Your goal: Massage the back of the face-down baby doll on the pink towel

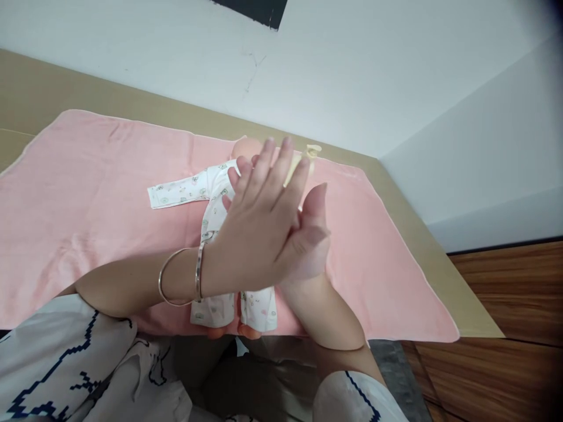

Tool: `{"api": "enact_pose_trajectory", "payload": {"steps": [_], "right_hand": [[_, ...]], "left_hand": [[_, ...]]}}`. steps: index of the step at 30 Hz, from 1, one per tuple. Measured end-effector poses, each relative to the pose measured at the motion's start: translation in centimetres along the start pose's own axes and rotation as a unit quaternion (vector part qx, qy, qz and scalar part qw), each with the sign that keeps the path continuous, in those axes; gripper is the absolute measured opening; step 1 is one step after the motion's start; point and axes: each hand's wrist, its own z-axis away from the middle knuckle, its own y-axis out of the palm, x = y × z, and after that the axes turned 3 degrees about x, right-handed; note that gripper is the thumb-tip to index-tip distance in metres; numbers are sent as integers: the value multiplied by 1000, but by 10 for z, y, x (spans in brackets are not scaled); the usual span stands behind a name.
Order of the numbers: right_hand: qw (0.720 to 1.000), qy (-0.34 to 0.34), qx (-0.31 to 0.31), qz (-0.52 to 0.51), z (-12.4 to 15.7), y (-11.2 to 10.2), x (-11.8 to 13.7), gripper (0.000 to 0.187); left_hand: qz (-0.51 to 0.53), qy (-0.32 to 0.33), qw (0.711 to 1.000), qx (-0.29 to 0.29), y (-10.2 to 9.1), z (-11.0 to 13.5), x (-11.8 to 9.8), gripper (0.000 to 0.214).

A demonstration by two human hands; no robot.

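My left hand (259, 228), with two bangles (200, 272) at its wrist, is laid across my right hand (315, 258), palm against palm. The left fingers are stretched out and point away from me. Behind them the right hand is mostly hidden; its fingertips peek out on the left, and its thumb side shows on the right. Beneath both hands a baby doll (246, 147) lies on its back, dressed in a white printed outfit (180, 189). Its sleeve is spread to the left and its feet (249, 332) point toward me. My hands cover much of its upper body.
A pink blanket (97, 193) lies under the doll on a tan tabletop (400, 223). Beyond the doll is a pale yellow tied item (312, 153), partly hidden. A white wall (352, 70) rises behind, and wood-grain panels (505, 293) stand at the right.
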Motion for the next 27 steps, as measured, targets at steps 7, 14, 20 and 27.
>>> {"api": "enact_pose_trajectory", "payload": {"steps": [7, 14, 20, 27], "right_hand": [[991, 36, 80, -101, -2, -3, 2, 85], [997, 78, 18, -5, -15, 4, -37, 65], [984, 120, 28, 131, -28, 21, -83, 60], [969, 55, 139, 195, -40, 17, -130, 50]], "left_hand": [[-317, 237, 909, -133, -34, -52, -3, 56], [-253, 134, 943, -167, -67, -107, 46, 33], [-208, 94, 964, -138, -73, -122, 91, 30], [-244, 151, 942, -173, -72, -112, 102, 46]]}}
